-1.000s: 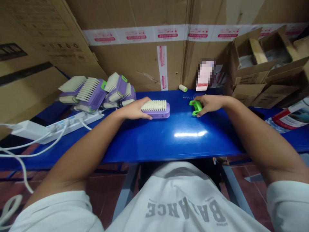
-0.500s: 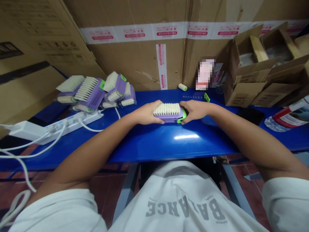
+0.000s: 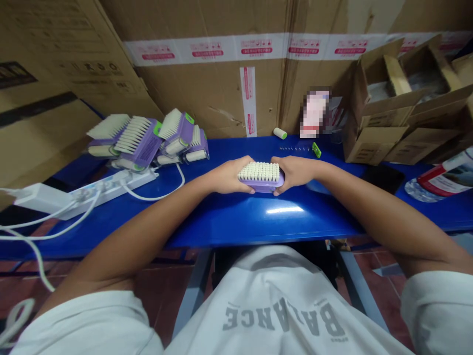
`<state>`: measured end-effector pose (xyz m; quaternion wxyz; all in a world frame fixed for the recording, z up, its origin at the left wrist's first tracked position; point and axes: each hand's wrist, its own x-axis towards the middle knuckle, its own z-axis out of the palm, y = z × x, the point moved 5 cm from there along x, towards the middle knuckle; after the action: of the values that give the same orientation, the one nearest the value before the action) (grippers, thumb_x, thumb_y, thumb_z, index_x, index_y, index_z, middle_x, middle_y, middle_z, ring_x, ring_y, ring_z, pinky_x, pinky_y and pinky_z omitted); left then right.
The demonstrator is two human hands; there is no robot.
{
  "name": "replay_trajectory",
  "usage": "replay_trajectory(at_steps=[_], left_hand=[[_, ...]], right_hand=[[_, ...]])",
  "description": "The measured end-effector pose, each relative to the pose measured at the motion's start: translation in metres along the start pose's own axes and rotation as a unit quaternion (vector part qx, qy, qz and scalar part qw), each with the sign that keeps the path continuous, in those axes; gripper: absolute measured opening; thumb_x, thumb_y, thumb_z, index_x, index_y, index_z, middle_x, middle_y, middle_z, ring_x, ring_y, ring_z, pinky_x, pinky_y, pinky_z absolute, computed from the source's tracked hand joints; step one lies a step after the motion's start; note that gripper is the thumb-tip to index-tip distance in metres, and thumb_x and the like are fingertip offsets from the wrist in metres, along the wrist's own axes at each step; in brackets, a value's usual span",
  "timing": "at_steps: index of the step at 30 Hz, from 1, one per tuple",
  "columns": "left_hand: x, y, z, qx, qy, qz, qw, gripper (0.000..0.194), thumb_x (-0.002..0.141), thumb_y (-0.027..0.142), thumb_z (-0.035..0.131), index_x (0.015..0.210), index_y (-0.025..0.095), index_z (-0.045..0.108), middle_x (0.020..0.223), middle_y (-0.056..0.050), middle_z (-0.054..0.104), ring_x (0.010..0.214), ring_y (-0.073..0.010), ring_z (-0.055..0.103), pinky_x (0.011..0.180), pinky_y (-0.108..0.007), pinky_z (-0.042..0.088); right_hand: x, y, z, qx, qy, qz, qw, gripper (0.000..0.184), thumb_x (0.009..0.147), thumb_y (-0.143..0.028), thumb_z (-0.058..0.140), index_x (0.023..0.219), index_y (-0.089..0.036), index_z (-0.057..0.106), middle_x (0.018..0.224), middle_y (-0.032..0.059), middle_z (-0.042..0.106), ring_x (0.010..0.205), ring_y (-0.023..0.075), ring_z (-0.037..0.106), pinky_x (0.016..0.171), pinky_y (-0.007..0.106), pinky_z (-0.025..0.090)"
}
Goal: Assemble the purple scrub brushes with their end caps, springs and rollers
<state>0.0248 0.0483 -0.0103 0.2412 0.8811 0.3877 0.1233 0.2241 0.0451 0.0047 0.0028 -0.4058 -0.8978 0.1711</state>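
Both my hands hold a lilac brush with cream bristles (image 3: 260,177) at the middle of the blue table (image 3: 236,217), bristles up. My left hand (image 3: 231,176) grips its left end, and my right hand (image 3: 293,172) covers its right end. No green part shows at that end; my right hand may hide one. Behind my right hand, a small green piece (image 3: 316,149) lies next to a row of tiny metal screws (image 3: 294,148). A cream cylinder (image 3: 280,133) lies near the table's back edge.
Several finished-looking lilac brushes (image 3: 142,140) are heaped at the back left, beside a white power strip (image 3: 111,188) with cables. Open cardboard boxes (image 3: 384,103) stand at the back right. Large cartons (image 3: 221,93) form the back wall.
My hands have come together on the brush, which has shifted right. The green part held by my right hand against the brush's end a moment ago no longer shows.
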Motion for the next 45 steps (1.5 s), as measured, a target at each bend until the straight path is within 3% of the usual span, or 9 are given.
replay_trajectory(at_steps=[5, 13, 20, 24, 29, 34, 39, 42, 45], left_hand=[[-0.001, -0.003, -0.003, 0.018, -0.003, -0.013, 1.0, 0.075, 0.067, 0.057, 0.086, 0.128, 0.025, 0.056, 0.128, -0.008, 0.073, 0.118, -0.0336, 0.071, 0.099, -0.041, 0.054], [-0.013, -0.038, -0.034, 0.058, 0.027, -0.098, 0.993, 0.083, 0.067, 0.062, 0.085, 0.135, 0.024, 0.055, 0.132, -0.01, 0.072, 0.12, -0.0354, 0.07, 0.101, -0.042, 0.052], [0.002, -0.004, -0.007, 0.074, 0.028, -0.066, 0.995, 0.075, 0.069, 0.056, 0.087, 0.129, 0.023, 0.056, 0.13, -0.011, 0.071, 0.116, -0.035, 0.07, 0.099, -0.043, 0.053], [0.004, -0.003, -0.004, 0.074, 0.024, -0.078, 0.994, 0.075, 0.069, 0.057, 0.086, 0.129, 0.023, 0.056, 0.129, -0.011, 0.071, 0.116, -0.035, 0.071, 0.099, -0.044, 0.054], [-0.007, -0.027, -0.023, 0.058, -0.014, -0.055, 0.997, 0.078, 0.068, 0.061, 0.085, 0.132, 0.027, 0.056, 0.133, -0.008, 0.072, 0.121, -0.0344, 0.07, 0.101, -0.041, 0.053], [-0.019, -0.052, -0.044, 0.062, 0.0, -0.08, 0.995, 0.088, 0.065, 0.066, 0.084, 0.137, 0.024, 0.055, 0.134, -0.01, 0.072, 0.121, -0.0359, 0.07, 0.102, -0.042, 0.053], [-0.007, -0.027, -0.026, 0.055, 0.009, -0.053, 0.997, 0.083, 0.068, 0.064, 0.084, 0.135, 0.024, 0.057, 0.135, -0.01, 0.071, 0.122, -0.0352, 0.07, 0.102, -0.041, 0.053], [0.001, -0.01, -0.011, 0.043, -0.004, -0.029, 0.999, 0.077, 0.067, 0.055, 0.087, 0.132, 0.025, 0.058, 0.133, -0.007, 0.073, 0.121, -0.0332, 0.07, 0.101, -0.04, 0.053], [0.002, -0.006, -0.008, 0.039, 0.003, -0.038, 0.998, 0.076, 0.067, 0.054, 0.088, 0.131, 0.026, 0.058, 0.132, -0.006, 0.073, 0.122, -0.0328, 0.07, 0.101, -0.04, 0.053]], right_hand=[[-0.004, 0.005, -0.005, -0.014, -0.013, 0.015, 1.0, 0.067, 0.067, -0.061, 0.092, 0.11, -0.022, 0.058, 0.099, 0.0081, 0.075, 0.087, 0.0295, 0.071, 0.074, 0.035, 0.049], [-0.029, 0.076, -0.03, -0.016, -0.035, 0.115, 0.993, 0.074, 0.061, -0.066, 0.093, 0.113, -0.021, 0.064, 0.093, 0.0052, 0.073, 0.085, 0.0301, 0.071, 0.073, 0.036, 0.049], [0.001, 0.021, -0.007, -0.04, 0.008, 0.06, 0.997, 0.075, 0.066, -0.068, 0.092, 0.115, -0.018, 0.064, 0.103, 0.0136, 0.077, 0.09, 0.034, 0.073, 0.078, 0.039, 0.051], [0.004, 0.013, -0.004, -0.038, 0.003, 0.067, 0.997, 0.075, 0.069, -0.065, 0.091, 0.12, -0.017, 0.064, 0.108, 0.0153, 0.077, 0.092, 0.0353, 0.074, 0.079, 0.04, 0.053], [-0.018, 0.055, -0.021, -0.022, -0.027, 0.105, 0.994, 0.07, 0.066, -0.06, 0.093, 0.117, -0.019, 0.068, 0.098, 0.0099, 0.077, 0.089, 0.0334, 0.074, 0.079, 0.04, 0.054], [-0.039, 0.1, -0.036, 0.024, -0.044, 0.169, 0.984, 0.078, 0.062, -0.058, 0.096, 0.126, -0.02, 0.072, 0.089, 0.0058, 0.077, 0.081, 0.0322, 0.074, 0.075, 0.041, 0.056], [-0.012, 0.039, -0.021, -0.032, 0.012, 0.026, 0.999, 0.078, 0.07, -0.067, 0.09, 0.128, -0.018, 0.072, 0.112, 0.0126, 0.081, 0.096, 0.0337, 0.076, 0.084, 0.039, 0.055], [0.002, 0.008, -0.007, -0.071, 0.014, 0.02, 0.997, 0.071, 0.072, -0.062, 0.09, 0.122, -0.015, 0.071, 0.109, 0.0148, 0.081, 0.092, 0.0331, 0.075, 0.079, 0.037, 0.052], [0.005, 0.0, -0.003, -0.064, 0.011, 0.027, 0.998, 0.073, 0.072, -0.062, 0.09, 0.124, -0.014, 0.069, 0.11, 0.0152, 0.081, 0.091, 0.0316, 0.075, 0.077, 0.035, 0.051]])
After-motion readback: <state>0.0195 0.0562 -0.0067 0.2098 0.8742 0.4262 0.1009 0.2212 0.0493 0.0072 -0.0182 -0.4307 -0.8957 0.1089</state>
